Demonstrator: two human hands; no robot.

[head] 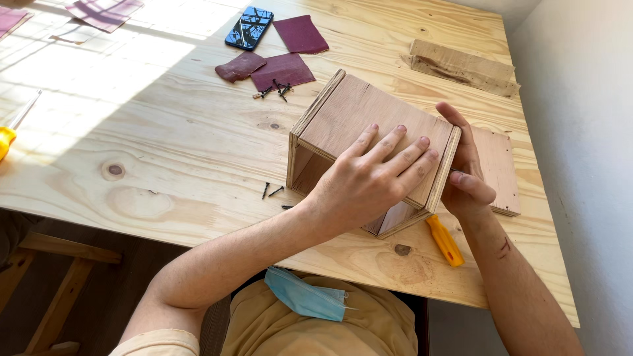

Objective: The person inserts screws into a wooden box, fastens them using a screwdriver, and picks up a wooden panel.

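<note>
While left hand [372,175] covers plywood box [359,142], right hand [465,165] half hidden behind it

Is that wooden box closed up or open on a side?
Open: the wooden box shows a hollow, empty interior on its near-left side.

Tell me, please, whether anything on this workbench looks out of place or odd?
Loose dark screws lie scattered on the table beside the plywood box, more rest on a sandpaper sheet, and a phone sits among the sandpaper.

Sunlit pale wooden table [151,165] beside a plain grey wall [587,132].
</note>
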